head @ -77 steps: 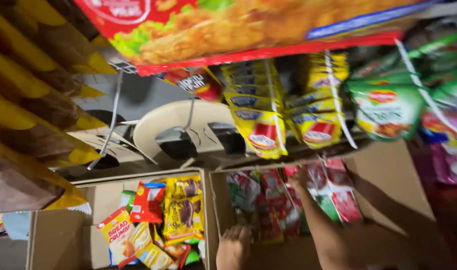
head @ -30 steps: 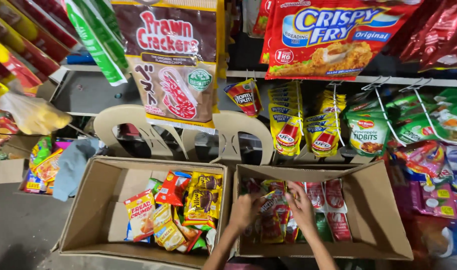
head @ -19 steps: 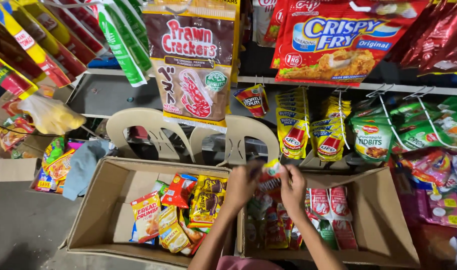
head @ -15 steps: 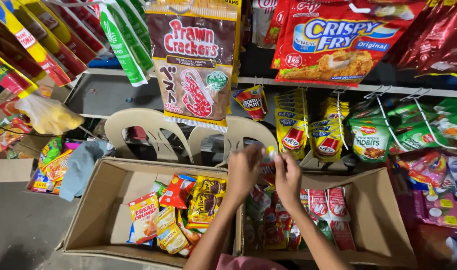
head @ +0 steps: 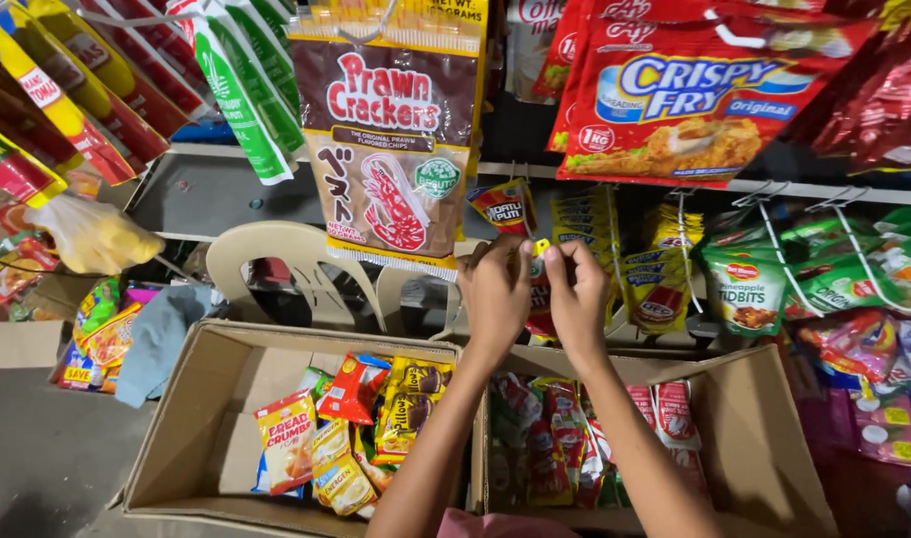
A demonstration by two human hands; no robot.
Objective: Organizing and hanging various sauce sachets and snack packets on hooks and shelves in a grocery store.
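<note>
A wall of hanging snack bags dominates a small shop stall, led by a brown bag of prawn crackers [head: 395, 149] and a red bag of breading mix [head: 699, 95]. Below stand two open cardboard boxes [head: 211, 418], the left one part-filled with yellow and red packets, the right box [head: 764, 448] lined with red and green sachets. Above the right box, a person's left hand [head: 495, 294] and right hand [head: 578, 299] meet in front of a rack of hanging sachet strips [head: 659, 284], both hands pinched shut on a small red sachet strip [head: 541, 289] with a yellow tab at its top. The strip appears to be mid-hanging; hooking its top onto a peg looks like what comes next, needing fine fingertip aim.
</note>
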